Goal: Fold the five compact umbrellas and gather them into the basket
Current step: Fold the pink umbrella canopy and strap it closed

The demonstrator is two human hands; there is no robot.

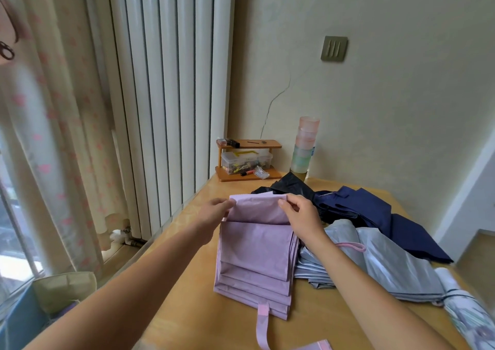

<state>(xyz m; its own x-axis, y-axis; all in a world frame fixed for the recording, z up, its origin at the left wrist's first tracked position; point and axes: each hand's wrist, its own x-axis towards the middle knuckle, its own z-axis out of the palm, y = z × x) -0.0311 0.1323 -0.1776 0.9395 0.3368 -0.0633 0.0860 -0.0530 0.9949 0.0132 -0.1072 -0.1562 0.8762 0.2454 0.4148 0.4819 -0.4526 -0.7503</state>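
- While the lilac pleated-fabric compact umbrella (pixel 254 250) lies flat on the tan wooden table (pixel 187 309), its long axis runs from the person toward the far wall.
- Near end: a pink closure strap (pixel 262 328) points at the person.
- Far end: the top flap is held raised off the pleated stack.
- Left hand (pixel 214 214): thumb and fingers pinch the flap's far left corner.
- Right hand (pixel 301 217): thumb and fingers pinch the far right corner.
- Silver-grey fabric umbrella (pixel 388 266): touches the lilac umbrella's right edge.
- Navy fabric umbrella (pixel 375 210) and black fabric umbrella (pixel 290 185): lie loose beyond it.
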